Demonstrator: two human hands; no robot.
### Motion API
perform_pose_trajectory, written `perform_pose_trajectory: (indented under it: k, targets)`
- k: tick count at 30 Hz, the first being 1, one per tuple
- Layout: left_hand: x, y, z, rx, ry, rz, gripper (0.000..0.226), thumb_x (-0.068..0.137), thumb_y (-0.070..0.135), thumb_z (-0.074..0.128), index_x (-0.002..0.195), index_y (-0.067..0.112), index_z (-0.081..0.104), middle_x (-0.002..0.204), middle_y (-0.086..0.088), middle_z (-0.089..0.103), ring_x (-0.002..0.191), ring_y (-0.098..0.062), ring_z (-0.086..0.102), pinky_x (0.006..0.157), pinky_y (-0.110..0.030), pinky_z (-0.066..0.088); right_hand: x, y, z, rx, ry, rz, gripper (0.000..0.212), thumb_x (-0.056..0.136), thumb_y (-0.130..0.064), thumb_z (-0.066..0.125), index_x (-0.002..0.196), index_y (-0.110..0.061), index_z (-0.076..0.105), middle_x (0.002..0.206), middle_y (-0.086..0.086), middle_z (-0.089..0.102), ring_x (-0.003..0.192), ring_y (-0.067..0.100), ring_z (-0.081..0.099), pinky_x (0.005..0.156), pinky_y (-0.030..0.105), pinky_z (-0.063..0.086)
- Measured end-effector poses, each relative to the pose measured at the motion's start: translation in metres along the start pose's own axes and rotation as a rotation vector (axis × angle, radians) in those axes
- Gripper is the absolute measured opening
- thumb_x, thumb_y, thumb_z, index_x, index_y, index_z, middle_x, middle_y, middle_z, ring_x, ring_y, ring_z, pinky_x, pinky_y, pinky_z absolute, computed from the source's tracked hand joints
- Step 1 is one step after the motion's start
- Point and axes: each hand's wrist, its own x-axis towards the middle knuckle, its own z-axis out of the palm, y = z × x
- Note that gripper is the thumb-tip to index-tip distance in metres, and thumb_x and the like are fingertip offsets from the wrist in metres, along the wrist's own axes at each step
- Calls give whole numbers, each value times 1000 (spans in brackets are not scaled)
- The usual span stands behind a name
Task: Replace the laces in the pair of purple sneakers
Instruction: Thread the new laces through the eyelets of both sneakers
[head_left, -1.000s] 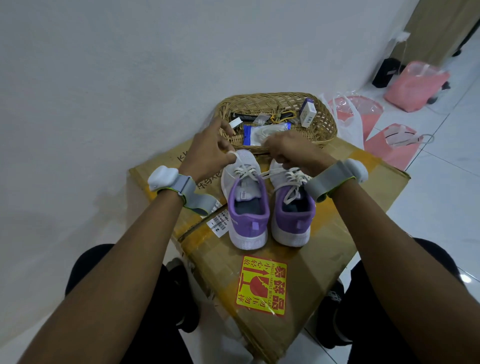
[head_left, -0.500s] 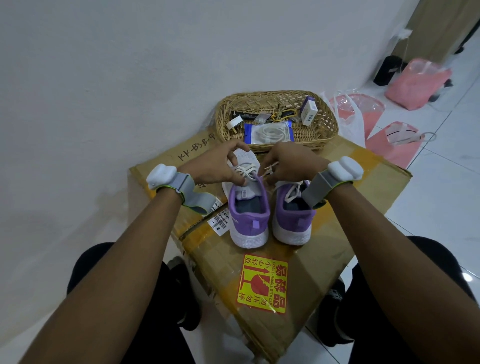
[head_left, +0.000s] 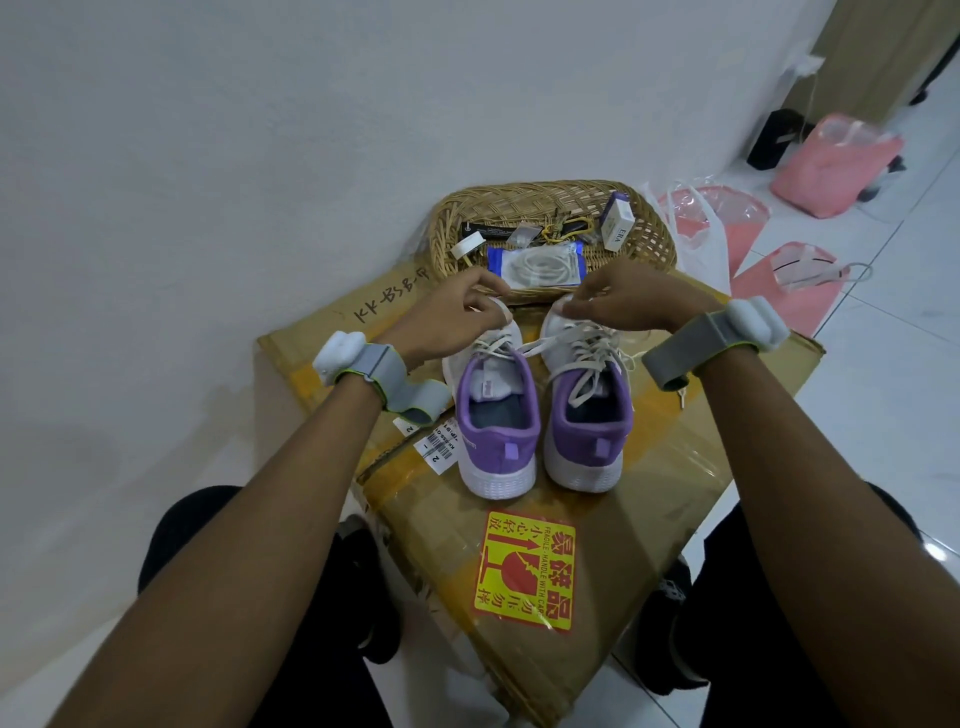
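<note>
Two purple and white sneakers stand side by side on a cardboard box (head_left: 649, 499), heels toward me. My left hand (head_left: 457, 319) grips the toe of the left sneaker (head_left: 498, 426). My right hand (head_left: 626, 304) hovers over the toe of the right sneaker (head_left: 589, 415) and pinches a white lace (head_left: 543, 344) that runs back to the left sneaker's eyelets. The right sneaker's own laces lie loose across its tongue. A blue packet of white laces (head_left: 535, 265) lies in the wicker basket (head_left: 550, 191) just beyond my hands.
The basket also holds a small white box (head_left: 618, 221), keys and other small items. Pink plastic bags (head_left: 789, 280) sit on the tiled floor to the right. A white wall rises on the left. A fragile sticker (head_left: 524, 571) marks the box near me.
Both hands have left the left sneaker's lacing. The left hand moved up to its toe, and the right hand drew the lace rightward over the right sneaker.
</note>
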Motion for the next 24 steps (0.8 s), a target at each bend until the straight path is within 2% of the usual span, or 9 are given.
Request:
perform_pose_trajectory:
  k: [2, 4, 7, 10, 15, 17, 19, 22, 24]
  targets:
    - [7, 0, 13, 15, 12, -7, 27, 92, 21, 69, 116, 18, 58, 93, -3, 76, 92, -23, 71, 89, -41, 54, 4, 3, 6, -50, 85, -42, 26, 91, -34, 64, 110, -17, 70, 115, 7, 65, 106, 25, 59, 83, 29, 40]
    - [12, -1, 25, 37, -76, -30, 29, 92, 20, 69, 117, 17, 56, 91, -2, 76, 87, -20, 71, 83, -38, 57, 7, 2, 14, -142, -28, -77, 25, 89, -28, 65, 114, -25, 69, 125, 4, 62, 113, 25, 57, 88, 30, 40]
    - [13, 4, 30, 22, -142, -50, 34, 89, 13, 72, 120, 15, 58, 89, -9, 77, 76, -14, 66, 74, -29, 52, 7, -1, 17, -146, -171, -59, 14, 87, -29, 68, 100, -31, 71, 117, -1, 65, 103, 21, 58, 84, 32, 44]
    - [17, 9, 24, -102, -83, -85, 38, 84, 8, 73, 119, 17, 62, 89, -8, 75, 78, -14, 64, 75, -26, 50, 8, 0, 10, -29, -167, -49, 2, 86, -31, 68, 84, -32, 66, 106, -1, 64, 98, 20, 58, 83, 34, 44]
    - [20, 4, 14, -170, 14, -99, 30, 83, 13, 78, 111, 14, 69, 83, -3, 68, 71, -12, 61, 67, -21, 50, 0, -1, -5, 302, -19, -50, 39, 92, -46, 61, 85, -9, 71, 81, 5, 64, 75, 18, 56, 73, 32, 43]
    - [23, -6, 16, -45, 144, -110, 13, 90, 19, 73, 101, 14, 71, 92, -9, 72, 75, -15, 66, 75, -28, 56, 0, -4, -6, 502, 80, -52, 45, 96, -45, 55, 81, -4, 67, 74, 5, 62, 70, 19, 56, 71, 32, 45]
    - [23, -12, 18, 138, 189, -52, 20, 90, 21, 71, 109, 15, 70, 102, -8, 73, 85, -18, 68, 82, -31, 55, 2, -8, -3, 696, 102, -55, 40, 100, -36, 51, 73, -7, 57, 64, 5, 51, 59, 18, 47, 62, 31, 41]
    - [19, -2, 24, 237, 159, 134, 49, 84, 30, 76, 130, 23, 59, 108, -1, 67, 95, -18, 62, 84, -29, 48, 5, -13, 4, 668, 42, -96, 39, 103, -30, 48, 69, -10, 52, 61, 4, 39, 53, 15, 37, 55, 27, 38]
    - [20, 2, 26, 338, 218, 247, 25, 90, 45, 65, 109, 30, 66, 104, -1, 67, 98, -23, 61, 86, -36, 49, 4, -17, 8, 588, 35, -117, 40, 102, -33, 49, 68, -11, 53, 60, 3, 40, 50, 13, 38, 54, 24, 41]
